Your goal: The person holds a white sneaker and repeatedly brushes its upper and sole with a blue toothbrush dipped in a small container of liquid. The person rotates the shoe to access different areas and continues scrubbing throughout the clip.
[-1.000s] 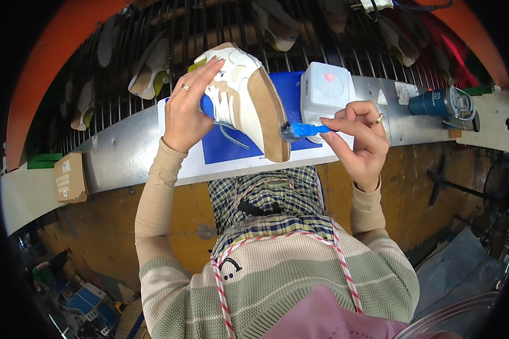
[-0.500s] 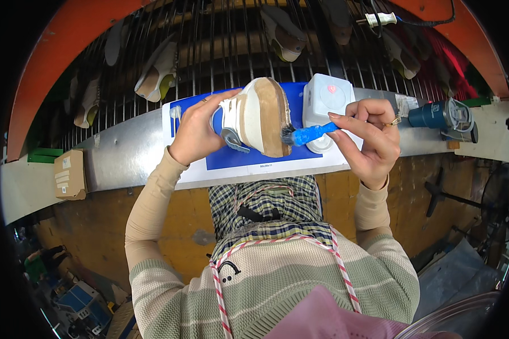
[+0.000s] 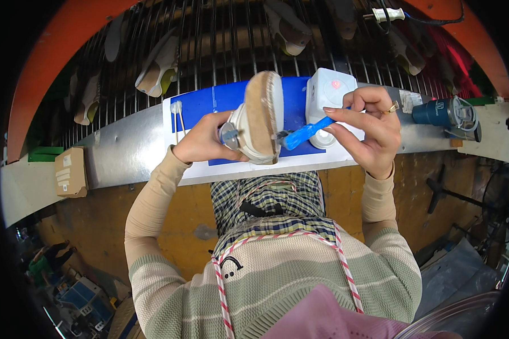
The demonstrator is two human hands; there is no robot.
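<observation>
A white and tan shoe upper (image 3: pixel 261 110) is gripped by my left hand (image 3: pixel 208 137), fingers wrapped round its far side. Its tan side band and pale underside face right. In my right hand (image 3: pixel 372 129) a blue-handled brush (image 3: pixel 306 133) is pinched between thumb and fingers. The dark bristles meet the lower right edge of the shoe upper. Just behind the brush stands a white plastic container (image 3: pixel 329 93), partly covered by my right fingers. Under the work lies a blue and white sheet (image 3: pixel 195 106), with a thin white-tipped stick (image 3: pixel 177 116) at its left.
Beyond the metal ledge (image 3: pixel 121 152), a rack of rods (image 3: pixel 226 45) carries several shoe uppers (image 3: pixel 158 65). A brown cardboard box (image 3: pixel 70 172) sits at the left, a blue tumbler (image 3: pixel 438 113) at the right. A white plug (image 3: pixel 388 14) hangs at the upper right.
My left hand has turned the shoe upper, so its underside now faces right and more of it shows. The brush has shifted slightly along its edge. The white-tipped stick is now uncovered.
</observation>
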